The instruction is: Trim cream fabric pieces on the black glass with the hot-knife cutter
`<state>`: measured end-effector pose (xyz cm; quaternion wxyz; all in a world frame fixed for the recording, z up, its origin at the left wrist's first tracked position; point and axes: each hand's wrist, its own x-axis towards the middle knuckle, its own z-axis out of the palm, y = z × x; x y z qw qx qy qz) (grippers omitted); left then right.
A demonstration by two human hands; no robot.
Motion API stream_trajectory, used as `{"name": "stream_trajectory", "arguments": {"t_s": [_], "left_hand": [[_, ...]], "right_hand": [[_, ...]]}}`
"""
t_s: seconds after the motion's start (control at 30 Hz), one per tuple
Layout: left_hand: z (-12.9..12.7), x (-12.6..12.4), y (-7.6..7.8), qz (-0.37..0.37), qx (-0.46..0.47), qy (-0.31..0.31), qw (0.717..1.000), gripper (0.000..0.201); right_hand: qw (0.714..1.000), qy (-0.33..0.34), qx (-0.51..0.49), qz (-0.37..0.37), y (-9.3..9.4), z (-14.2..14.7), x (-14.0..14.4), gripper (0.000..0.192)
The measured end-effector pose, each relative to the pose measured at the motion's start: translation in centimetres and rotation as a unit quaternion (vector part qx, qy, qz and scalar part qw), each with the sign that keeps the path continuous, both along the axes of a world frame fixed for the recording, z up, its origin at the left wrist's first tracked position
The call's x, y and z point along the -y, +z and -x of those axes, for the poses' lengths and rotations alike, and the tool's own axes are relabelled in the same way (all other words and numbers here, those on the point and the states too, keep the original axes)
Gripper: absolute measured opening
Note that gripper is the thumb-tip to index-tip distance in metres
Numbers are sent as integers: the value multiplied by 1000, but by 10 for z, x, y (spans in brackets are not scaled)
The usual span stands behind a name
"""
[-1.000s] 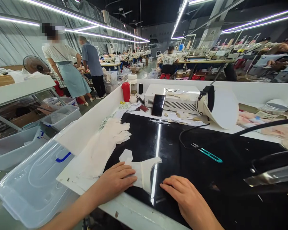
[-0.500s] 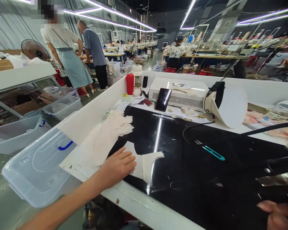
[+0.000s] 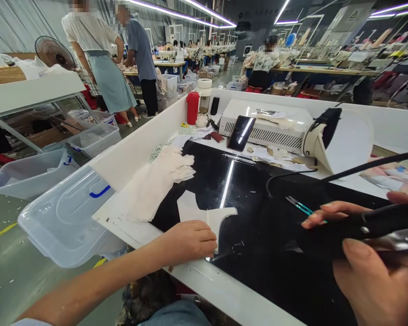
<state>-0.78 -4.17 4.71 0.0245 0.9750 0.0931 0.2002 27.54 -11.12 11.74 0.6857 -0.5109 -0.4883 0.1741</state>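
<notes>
My left hand [image 3: 195, 240] lies palm down on the near edge of a flat white cut piece [image 3: 193, 206], fingers extended close together. Its thumb is hidden. The piece rests on a glossy black board [image 3: 258, 244] and has a curved cut-out on its right side. At the right edge, my right hand [image 3: 370, 280], partly blurred, is around a black-handled tool [image 3: 340, 231] with a shiny metal part, thumb in front and fingers beyond the handle. Just past its fingertips lie teal-handled thread snips [image 3: 299, 206], partly covered. A stack of pale fabric pieces [image 3: 156, 181] sits left of the white piece.
Along the back stand a red cup [image 3: 192, 108], a jar [image 3: 204, 97], a phone [image 3: 241, 132], a white vented box [image 3: 268, 131] and a white cone-shaped thing [image 3: 350, 136]. A black cable [image 3: 363, 170] crosses above the board. Lidded plastic bin [image 3: 71, 213] at left; people stand beyond.
My left hand has slid right and toward me along the white piece, its fingers closer together. My right hand has come farther into view, around the black-handled tool. The view has shifted slightly.
</notes>
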Motion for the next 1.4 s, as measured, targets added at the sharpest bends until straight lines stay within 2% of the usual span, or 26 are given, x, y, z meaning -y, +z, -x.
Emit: {"name": "stream_trajectory", "arguments": {"t_s": [0.23,0.33,0.6,0.8,0.97,1.17,1.4], "left_hand": [[-4,-3,-7,-8,-3,-7,1000,24],[-2,0,-6,-29,10,1,1000,21],[-2,4,6,-53,-17,-9,998,20],[-9,6,0,-51,-11,8,999,19],[-13,5,-8,-10,16,24,1000,25],[-12,5,-7,83,43,42,995,19],[-13,6,-7,100,44,38,993,24]], "right_hand": [[982,155,-100,-51,-6,50,3,61],[969,190,-139,-73,-9,71,3,55],[974,168,-130,-77,-15,89,3,49],[968,164,-170,-79,-21,93,4,48],[967,168,-178,-75,-24,99,3,41],[972,148,-163,-83,-23,103,-2,42],[969,146,-180,-82,-24,105,-8,42]]}}
